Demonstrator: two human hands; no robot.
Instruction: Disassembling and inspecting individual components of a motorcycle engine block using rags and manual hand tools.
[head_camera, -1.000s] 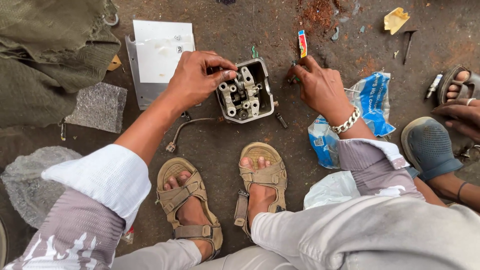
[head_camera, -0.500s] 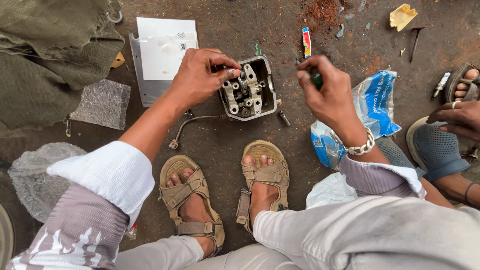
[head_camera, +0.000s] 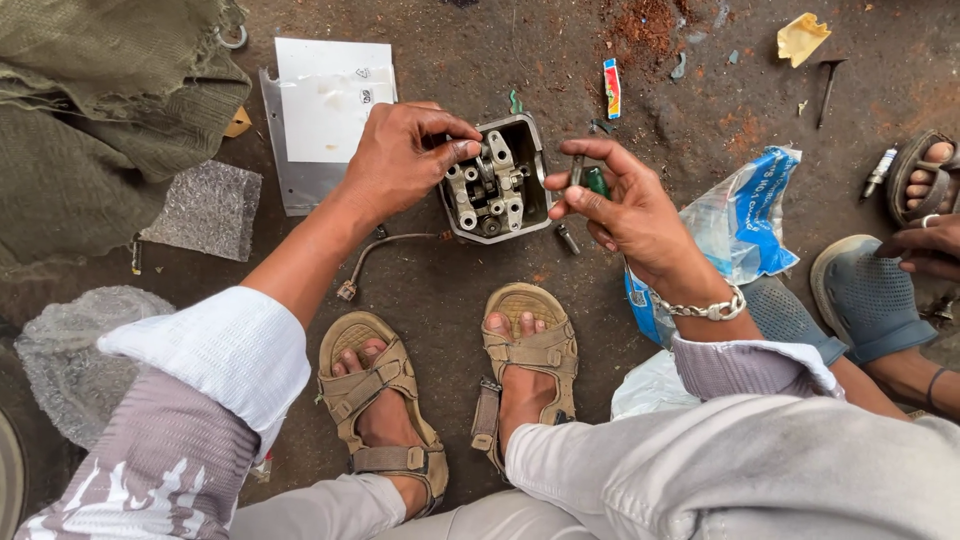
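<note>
the left hand (head_camera: 400, 160) grips the far left edge of a grey metal engine cylinder head (head_camera: 497, 185), its fingers closed on the rim and thumb pressed over the rocker arms inside. the cylinder head sits on the dirty ground just beyond the person's tan sandals (head_camera: 450, 390). the right hand (head_camera: 625, 205) hovers just right of it, fingers pinched together around a small green-handled tool (head_camera: 594, 180). a white sheet on a metal plate (head_camera: 325, 105) lies to the far left, a blue and white plastic bag (head_camera: 745, 225) to the right, and another person's sandalled foot (head_camera: 925, 175) at the right edge.
</note>
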